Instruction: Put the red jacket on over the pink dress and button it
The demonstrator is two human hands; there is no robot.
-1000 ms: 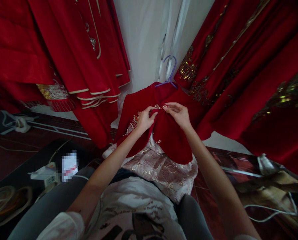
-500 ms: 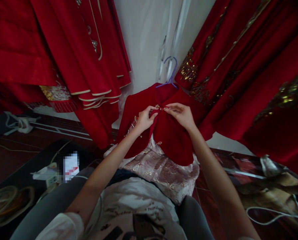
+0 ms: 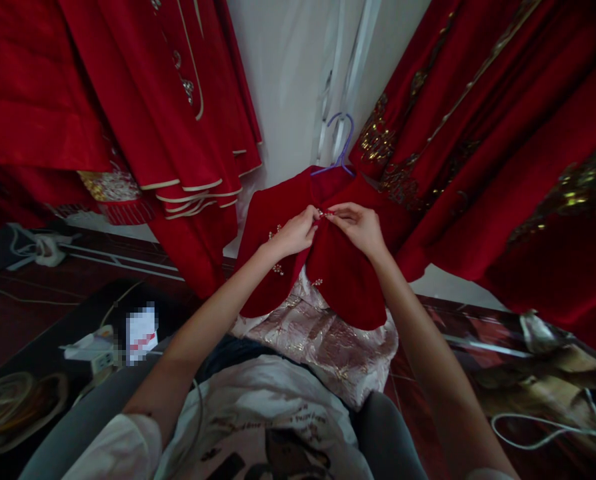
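A short red jacket hangs on a purple hanger in front of me, over a pale pink shiny brocade cloth. At its collar front, my left hand pinches one side of a small beaded clasp. From the other side, the fingertips of my right hand close on the same clasp. Fingers partly hide it, so whether it is fastened cannot be told. Beaded trim decorates the jacket front beside my left wrist, and another bead flower sits lower down.
Red garments with pale piping hang at the left, and red gowns with gold sequins at the right. A power strip and a white box lie on a dark surface at left. A white cord loops at lower right.
My left hand has turned, its fingers curling tighter and shifting slightly right at the clasp. The beaded tassel trim by the left wrist has shifted. My right hand stays nearly in place.
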